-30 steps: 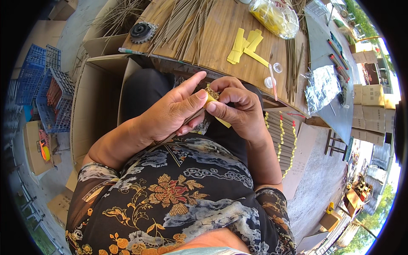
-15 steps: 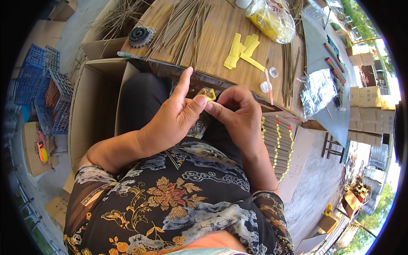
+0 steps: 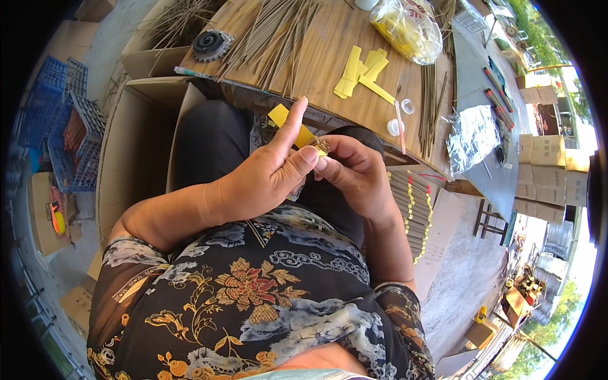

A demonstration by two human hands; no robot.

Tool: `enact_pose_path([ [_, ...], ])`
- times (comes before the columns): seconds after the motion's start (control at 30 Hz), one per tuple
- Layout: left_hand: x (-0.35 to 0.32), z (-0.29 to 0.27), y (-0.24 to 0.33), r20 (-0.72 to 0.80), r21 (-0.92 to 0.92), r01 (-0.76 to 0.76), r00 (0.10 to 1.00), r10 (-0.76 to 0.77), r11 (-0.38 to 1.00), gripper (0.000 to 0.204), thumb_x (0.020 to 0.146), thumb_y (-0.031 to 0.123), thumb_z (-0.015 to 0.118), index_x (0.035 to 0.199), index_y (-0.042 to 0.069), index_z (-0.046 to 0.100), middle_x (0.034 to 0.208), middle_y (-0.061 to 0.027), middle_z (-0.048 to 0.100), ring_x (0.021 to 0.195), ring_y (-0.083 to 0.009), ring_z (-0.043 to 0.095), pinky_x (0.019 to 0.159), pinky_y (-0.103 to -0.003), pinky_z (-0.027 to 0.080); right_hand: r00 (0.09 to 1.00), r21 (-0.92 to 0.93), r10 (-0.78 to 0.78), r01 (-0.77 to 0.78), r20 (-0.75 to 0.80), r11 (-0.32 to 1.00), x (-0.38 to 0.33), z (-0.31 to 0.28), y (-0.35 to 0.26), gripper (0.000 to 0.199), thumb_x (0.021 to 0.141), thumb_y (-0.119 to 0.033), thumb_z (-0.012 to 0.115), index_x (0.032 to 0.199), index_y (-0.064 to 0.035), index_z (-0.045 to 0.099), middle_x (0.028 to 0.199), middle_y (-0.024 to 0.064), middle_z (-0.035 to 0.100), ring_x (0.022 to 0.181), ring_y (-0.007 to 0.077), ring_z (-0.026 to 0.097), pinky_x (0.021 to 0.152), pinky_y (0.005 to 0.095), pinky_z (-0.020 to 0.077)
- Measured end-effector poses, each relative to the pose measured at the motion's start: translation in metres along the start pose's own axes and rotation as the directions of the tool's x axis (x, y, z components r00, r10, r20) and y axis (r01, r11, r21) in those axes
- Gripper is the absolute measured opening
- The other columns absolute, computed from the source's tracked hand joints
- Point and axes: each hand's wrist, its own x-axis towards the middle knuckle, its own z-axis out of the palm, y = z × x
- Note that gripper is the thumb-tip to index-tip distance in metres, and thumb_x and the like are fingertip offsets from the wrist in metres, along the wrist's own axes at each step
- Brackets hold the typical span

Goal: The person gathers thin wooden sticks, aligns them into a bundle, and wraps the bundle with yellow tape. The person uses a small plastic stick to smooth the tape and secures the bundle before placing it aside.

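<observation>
Head view: tabletop (image 3: 326, 63) strewn with sticks (image 3: 275, 38), cartons (image 3: 548, 153) stacked at right, a yellow strip (image 3: 305, 136) is pinched by both hands (image 3: 263, 177) (image 3: 358, 177).

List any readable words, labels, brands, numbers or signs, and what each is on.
None quoted.
Clear plastic bag: red printing, creased and cut off.
Stacked cartons: dark print, too small to read.
Cardboard sheet: faint marks, too small to read.
Held yellow strip: no text visible.

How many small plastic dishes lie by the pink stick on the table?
2: a clear dish right of the stick's upper end, and a white dish partly behind the stick. None appears hidden there.
</observation>
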Motion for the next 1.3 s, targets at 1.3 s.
enact_pose_path([
  [1.3,0.009,-0.007,-0.012,0.39,-0.57,0.353,0.911,-0.135,0.741,0.046,0.093,0.021,0.035,0.134,0.015,0.018,0.07,-0.0022,0.042,0.05,-0.0079,0.04,0.041,-0.016,0.034,0.93,-0.264,-0.222,0.302,0.293,0.916,0.012,-0.024,-0.006,0.016,0.072,-0.004,0.06,0.086,0.0024,0.062,0.087,0.0105,0.057,0.086,0.0206,0.053,0.078,0.0311,0.0415],
])
